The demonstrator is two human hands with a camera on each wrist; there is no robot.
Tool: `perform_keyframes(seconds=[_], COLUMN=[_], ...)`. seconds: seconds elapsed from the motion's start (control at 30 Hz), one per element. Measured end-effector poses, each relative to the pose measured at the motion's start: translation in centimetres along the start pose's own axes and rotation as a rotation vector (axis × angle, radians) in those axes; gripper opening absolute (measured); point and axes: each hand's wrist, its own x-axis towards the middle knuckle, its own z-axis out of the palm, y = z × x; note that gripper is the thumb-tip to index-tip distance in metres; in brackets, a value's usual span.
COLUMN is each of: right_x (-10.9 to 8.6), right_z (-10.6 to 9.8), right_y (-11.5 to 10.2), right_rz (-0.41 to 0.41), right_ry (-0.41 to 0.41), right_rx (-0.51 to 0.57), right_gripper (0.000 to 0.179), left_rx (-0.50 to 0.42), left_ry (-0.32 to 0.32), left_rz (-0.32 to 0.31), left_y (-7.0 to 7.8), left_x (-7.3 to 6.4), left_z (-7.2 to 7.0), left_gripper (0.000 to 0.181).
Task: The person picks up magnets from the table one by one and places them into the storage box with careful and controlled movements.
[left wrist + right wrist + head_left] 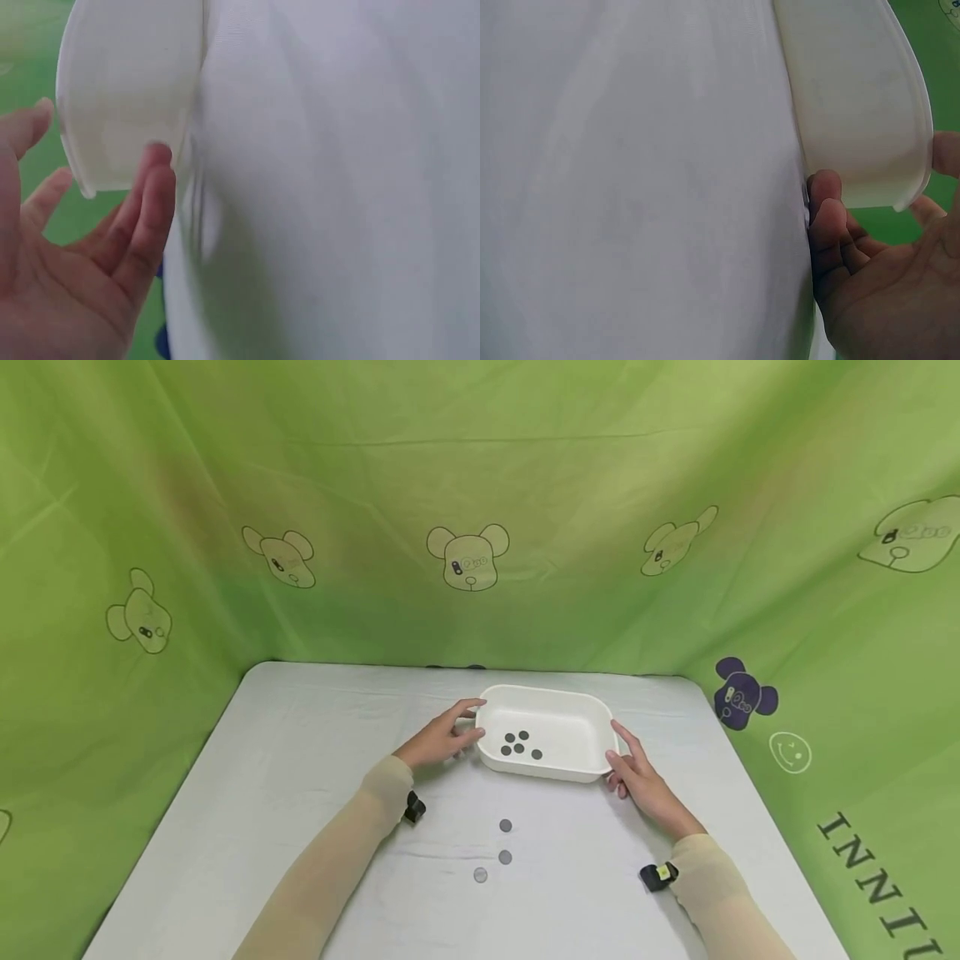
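Note:
A white rectangular dish (551,773) with rounded corners sits toward the back of the table. Inside it, on the left, lie several round grey coins (519,748). At the dish's left end is my left hand (438,742), thumb and forefinger tips at the rim, the other fingers extended low beside the wall in the left wrist view. My right hand (647,783) holds the right end, its thumb on the rim and the lower fingers bent under it. Three more coins lie in front of the dish: a nearer, lighter one (481,875), a middle one (506,857) and a farther one (506,826).
A white cloth covers the table (600,910). Green curtains (465,468) printed with bear heads rise behind it and along both sides. Each wrist carries a small black camera, one on the left (415,807) and one on the right (658,877).

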Motion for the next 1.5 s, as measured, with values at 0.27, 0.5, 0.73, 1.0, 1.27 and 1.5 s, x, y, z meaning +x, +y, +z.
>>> perform_keyframes(seconds=[0.27,0.5,0.73,1.0,1.27,1.5], right_x=[0.3,0.4,0.2,0.2,-0.3,-1.2], right_z=[0.2,0.0,0.1,-0.1,0.0,0.4], right_y=[0.3,0.2,-0.1,-0.2,-0.4,-0.8], right_rz=[0.005,0.015,-0.005,-0.026,-0.042,-0.069], right_ry=[-0.007,-0.004,0.003,0.020,0.063,0.162], right_rx=[0.002,-0.022,0.011,0.025,-0.002,-0.112], right_gripper=[0.070,0.070,0.072,0.071,0.069,0.067], left_rx=[-0.162,-0.185,-0.187,-0.189,-0.195,-0.177], left_ry=[-0.082,-0.086,-0.089,-0.092,-0.103,-0.098], left_rz=[-0.020,0.008,0.006,0.003,-0.013,-0.016], left_y=[-1.2,-1.7,-1.8,-1.8,-1.7,-1.2], left_x=[-0.1,0.3,0.3,0.6,0.7,0.4], left_z=[0.3,0.5,0.5,0.5,0.3,0.1], left_gripper=[0.062,0.063,0.064,0.063,0.062,0.061])
